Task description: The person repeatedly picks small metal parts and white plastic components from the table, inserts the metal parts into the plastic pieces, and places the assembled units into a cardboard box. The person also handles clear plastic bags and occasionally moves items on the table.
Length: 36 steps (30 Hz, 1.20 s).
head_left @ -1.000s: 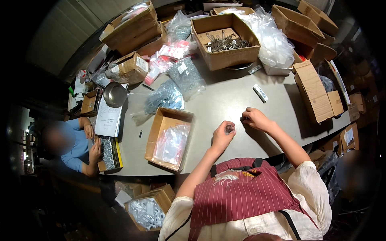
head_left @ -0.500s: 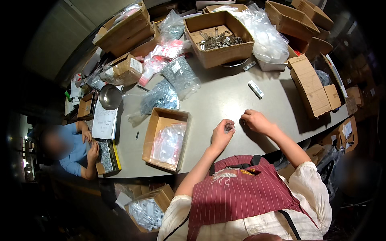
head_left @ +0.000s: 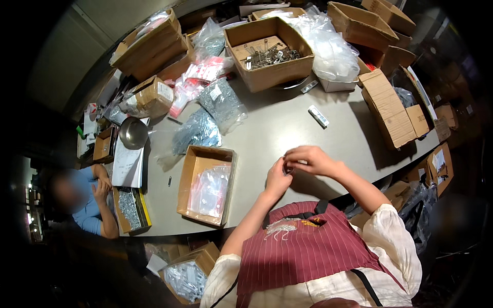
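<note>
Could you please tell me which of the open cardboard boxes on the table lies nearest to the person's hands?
The shallow box holding clear bags, just beside the left hand; the other boxes stand along the table's far edges.

Maroon pinstriped apron point(head_left: 308, 251) over cream short-sleeved shirt point(head_left: 395, 241).

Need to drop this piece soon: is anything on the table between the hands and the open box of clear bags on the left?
Nothing visible. Bare grey table lies between the left hand, right hand and the open cardboard box of clear bags.
</note>
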Motion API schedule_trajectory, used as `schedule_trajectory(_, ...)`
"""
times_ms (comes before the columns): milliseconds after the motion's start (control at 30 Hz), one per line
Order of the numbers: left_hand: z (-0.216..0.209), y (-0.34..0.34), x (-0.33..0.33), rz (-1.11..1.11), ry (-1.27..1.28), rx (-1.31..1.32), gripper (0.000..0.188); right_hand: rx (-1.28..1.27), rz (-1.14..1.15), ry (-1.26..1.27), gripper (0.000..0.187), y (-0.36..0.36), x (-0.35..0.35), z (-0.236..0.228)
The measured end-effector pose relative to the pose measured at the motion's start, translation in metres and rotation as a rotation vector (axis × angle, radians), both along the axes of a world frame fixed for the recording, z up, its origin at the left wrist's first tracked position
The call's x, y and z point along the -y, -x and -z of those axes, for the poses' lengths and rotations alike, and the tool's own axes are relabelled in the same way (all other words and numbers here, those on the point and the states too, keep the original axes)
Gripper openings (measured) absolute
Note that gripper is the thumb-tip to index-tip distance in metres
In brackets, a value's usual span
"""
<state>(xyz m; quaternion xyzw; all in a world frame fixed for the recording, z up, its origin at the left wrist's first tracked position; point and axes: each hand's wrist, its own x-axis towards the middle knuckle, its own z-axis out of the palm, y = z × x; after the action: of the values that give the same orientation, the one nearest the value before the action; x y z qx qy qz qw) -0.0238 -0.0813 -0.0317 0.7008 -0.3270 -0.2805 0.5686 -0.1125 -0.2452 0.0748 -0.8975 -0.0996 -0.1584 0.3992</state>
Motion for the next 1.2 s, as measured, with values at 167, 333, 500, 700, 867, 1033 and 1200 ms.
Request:
schedule_trajectory(167, -0.018, 0.001, -0.002, -0.019, -0.031, -0.128, 0.026, -0.135, 0.752, 0.287, 0.032, -0.018, 0.094, 0.027)
schedule_trajectory(333, -0.022, -0.005, 0.002, 0.013, -0.083, -0.141, 0.026, -0.375, 0.833, 0.301, 0.032, -0.018, 0.127, 0.071)
schedule_trajectory(500, -0.03, -0.011, -0.002, -0.138, 0.054, -0.412, 0.028, -0.45, 0.512, -0.604, 0.031, -0.006, 0.041, 0.073)
schedule_trajectory(700, -0.046, -0.016, -0.012, -0.094, 0.069, -0.458, 0.029, -0.502, 0.409, -0.82, 0.029, 0.015, -0.02, 0.043)
schedule_trajectory(867, -0.077, -0.009, -0.018, -0.12, 0.217, -0.695, 0.021, -0.451, 0.356, -1.029, 0.021, 0.024, -0.019, 0.024)
schedule_trajectory(1033, -0.084, -0.003, -0.017, -0.162, 0.266, -0.697, 0.022, -0.428, 0.408, -0.907, 0.022, 0.028, -0.028, 0.022)
schedule_trajectory(1200, -0.079, -0.003, -0.022, -0.147, 0.269, -0.672, 0.025, -0.46, 0.415, -0.8, 0.023, 0.029, -0.035, 0.021)
